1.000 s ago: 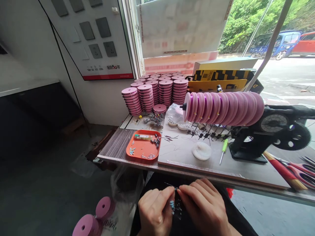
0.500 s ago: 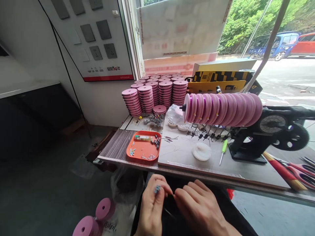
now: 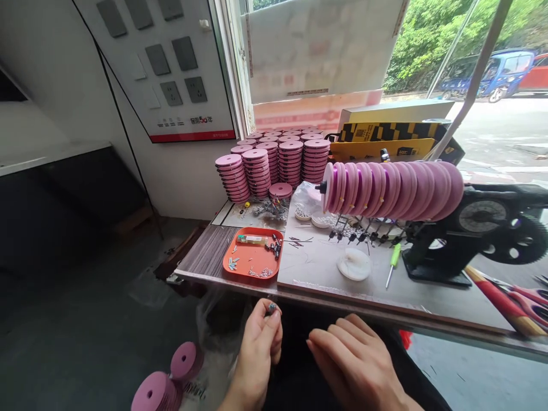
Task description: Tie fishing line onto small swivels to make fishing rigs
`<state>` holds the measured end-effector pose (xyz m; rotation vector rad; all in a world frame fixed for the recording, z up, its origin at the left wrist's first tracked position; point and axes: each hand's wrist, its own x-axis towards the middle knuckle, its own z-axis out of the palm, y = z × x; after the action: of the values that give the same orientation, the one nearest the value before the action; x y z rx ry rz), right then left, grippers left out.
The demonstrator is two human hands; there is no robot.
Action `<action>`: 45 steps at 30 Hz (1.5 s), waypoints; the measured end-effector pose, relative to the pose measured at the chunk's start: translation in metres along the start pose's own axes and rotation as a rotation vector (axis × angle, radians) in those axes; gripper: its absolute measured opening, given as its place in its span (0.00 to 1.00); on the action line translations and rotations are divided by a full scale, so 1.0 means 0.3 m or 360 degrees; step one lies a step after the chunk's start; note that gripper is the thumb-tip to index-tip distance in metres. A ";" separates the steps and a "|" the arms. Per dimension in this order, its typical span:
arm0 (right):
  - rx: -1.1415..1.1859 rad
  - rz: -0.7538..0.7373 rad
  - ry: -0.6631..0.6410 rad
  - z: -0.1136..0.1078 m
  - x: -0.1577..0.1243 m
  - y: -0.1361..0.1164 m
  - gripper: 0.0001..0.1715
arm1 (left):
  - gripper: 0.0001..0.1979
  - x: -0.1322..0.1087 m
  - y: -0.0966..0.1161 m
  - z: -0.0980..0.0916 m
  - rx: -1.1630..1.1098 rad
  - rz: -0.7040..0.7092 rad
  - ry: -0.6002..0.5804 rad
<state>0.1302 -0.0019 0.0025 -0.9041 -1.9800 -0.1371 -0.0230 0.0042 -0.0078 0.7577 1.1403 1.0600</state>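
Note:
My left hand (image 3: 257, 351) is closed in front of the table's edge, below the orange tray (image 3: 231, 271). Thumb and forefinger pinch small blue-grey pieces (image 3: 272, 308), too tiny to name surely. To its right, a gap away, my right hand (image 3: 357, 357) hovers over the dark lap with fingers curled and thumb side turned from view. Whatever it may grip is hidden. In the tray lie a tube with a green cap (image 3: 252, 240), black parts (image 3: 274, 246), small metal rings (image 3: 261, 273) and a few pale blue pieces (image 3: 232, 263).
A black winding machine (image 3: 436, 257) carries a row of pink spools (image 3: 389, 191) at right. Stacked pink spools (image 3: 257, 171) stand behind. A green screwdriver (image 3: 394, 260), a round white pad (image 3: 354, 264) and scissors (image 3: 528, 302) lie on the board. More spools (image 3: 156, 391) sit low left.
My hands have drawn apart from where they nearly met. The left has turned and shifted slightly left and up; the right stays almost in place. The view has shifted a little.

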 end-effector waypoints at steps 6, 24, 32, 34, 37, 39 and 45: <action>0.0028 0.0040 0.0056 -0.001 -0.003 -0.001 0.10 | 0.15 -0.001 0.007 0.003 0.0001 -0.0046 -0.0009; -0.0003 0.0070 0.0004 0.014 -0.024 0.002 0.12 | 0.18 0.013 -0.034 0.003 0.0162 0.0019 -0.0053; -0.0042 0.0062 0.0018 0.016 -0.018 -0.002 0.13 | 0.18 0.015 -0.041 0.004 0.0218 0.0086 -0.0028; -0.0036 0.0058 0.0019 0.015 -0.018 -0.002 0.13 | 0.18 0.014 -0.039 0.007 0.0203 0.0087 -0.0024; -0.0013 0.0058 0.0016 0.014 -0.019 -0.003 0.12 | 0.19 0.015 -0.035 0.008 0.0180 0.0066 -0.0021; -0.0008 0.0054 0.0011 0.013 -0.019 -0.004 0.12 | 0.19 0.018 -0.034 0.007 0.0172 0.0055 -0.0018; 0.0005 0.0029 0.0004 0.015 -0.016 -0.002 0.11 | 0.18 0.025 -0.040 0.003 0.0133 0.0048 -0.0027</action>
<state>0.1280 -0.0031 -0.0037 -0.9191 -1.9686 -0.1244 -0.0185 0.0071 -0.0208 0.8505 1.1679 1.0341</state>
